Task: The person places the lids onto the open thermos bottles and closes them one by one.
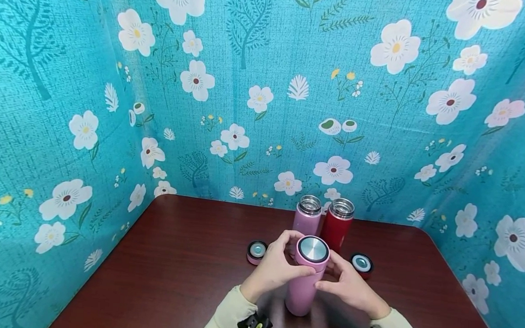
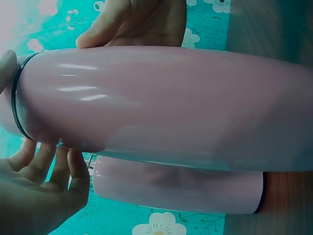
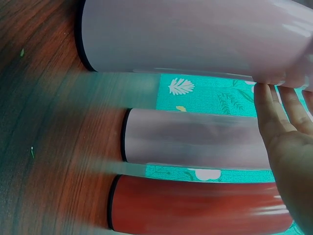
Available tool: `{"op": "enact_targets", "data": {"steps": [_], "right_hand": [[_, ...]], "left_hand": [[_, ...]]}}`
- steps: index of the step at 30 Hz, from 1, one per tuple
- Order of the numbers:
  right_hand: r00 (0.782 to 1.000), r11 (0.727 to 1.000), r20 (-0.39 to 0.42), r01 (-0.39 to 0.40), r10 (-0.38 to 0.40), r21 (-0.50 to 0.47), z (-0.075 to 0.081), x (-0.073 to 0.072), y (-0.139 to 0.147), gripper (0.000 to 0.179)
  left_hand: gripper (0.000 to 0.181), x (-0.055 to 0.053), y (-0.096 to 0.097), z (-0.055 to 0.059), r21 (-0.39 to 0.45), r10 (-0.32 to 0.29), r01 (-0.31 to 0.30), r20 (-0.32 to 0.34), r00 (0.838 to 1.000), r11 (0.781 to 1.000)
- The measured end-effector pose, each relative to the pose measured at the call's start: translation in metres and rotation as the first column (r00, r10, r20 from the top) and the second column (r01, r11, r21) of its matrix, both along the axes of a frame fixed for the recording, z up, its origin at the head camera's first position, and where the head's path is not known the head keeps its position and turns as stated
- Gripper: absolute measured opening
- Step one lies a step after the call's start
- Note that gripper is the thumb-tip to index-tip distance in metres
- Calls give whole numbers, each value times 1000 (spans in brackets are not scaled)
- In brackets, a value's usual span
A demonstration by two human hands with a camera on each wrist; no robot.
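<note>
A pink thermos with a steel-topped lid stands upright between my hands. My left hand holds it around the lid and the dark seam, thumb in front and fingers behind. From the other side my right hand grips the upper body just below, its thumb on the front. In the left wrist view the left fingers curl against the seam end, while the right thumb presses the body. Behind are a lidless pink thermos and a lidless red thermos.
One loose lid lies left of my left hand on the dark wooden table. Another loose lid, with red on its side, lies beyond my right hand. A blue floral cloth hangs along the table's back and sides.
</note>
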State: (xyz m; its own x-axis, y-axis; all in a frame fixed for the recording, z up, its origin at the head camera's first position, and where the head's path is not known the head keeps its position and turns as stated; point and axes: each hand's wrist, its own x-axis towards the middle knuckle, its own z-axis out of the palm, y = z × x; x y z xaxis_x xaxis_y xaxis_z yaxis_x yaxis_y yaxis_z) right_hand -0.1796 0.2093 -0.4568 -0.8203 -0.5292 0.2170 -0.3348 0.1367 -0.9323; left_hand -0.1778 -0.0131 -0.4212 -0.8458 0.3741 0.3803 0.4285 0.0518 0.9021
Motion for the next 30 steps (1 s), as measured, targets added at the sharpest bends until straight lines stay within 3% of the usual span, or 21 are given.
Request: {"op": "enact_targets", "data": {"steps": [7,12,15,18,22,30], "right_hand": [[1000,1000,2,0,0,4,0,-1,1,66],[1000,1000,1,4,-4,6,0,0,1,66],[1000,1000,4,10,-10,9,0,0,1,66],[1000,1000,2,13,-13,11,0,1,0,66],[1000,1000,-7,17,-17,11,0,0,0,66],[1000,1000,-11,9,-9,14,2,0,0,66]], "left_hand": [[57,-3,-3,-1,10,-79,79,0,997,997],[58,3,-8,11,-33,-116,115,-12,993,993],[60,2,-9,9,-67,-108,106,-30,994,992],[61,-6,-8,-4,-75,-105,99,-72,992,992],[62,-5,-8,-4,-72,-91,83,-122,988,994],[69,1,-1,-1,-52,17,-19,-25,1000,998]]}}
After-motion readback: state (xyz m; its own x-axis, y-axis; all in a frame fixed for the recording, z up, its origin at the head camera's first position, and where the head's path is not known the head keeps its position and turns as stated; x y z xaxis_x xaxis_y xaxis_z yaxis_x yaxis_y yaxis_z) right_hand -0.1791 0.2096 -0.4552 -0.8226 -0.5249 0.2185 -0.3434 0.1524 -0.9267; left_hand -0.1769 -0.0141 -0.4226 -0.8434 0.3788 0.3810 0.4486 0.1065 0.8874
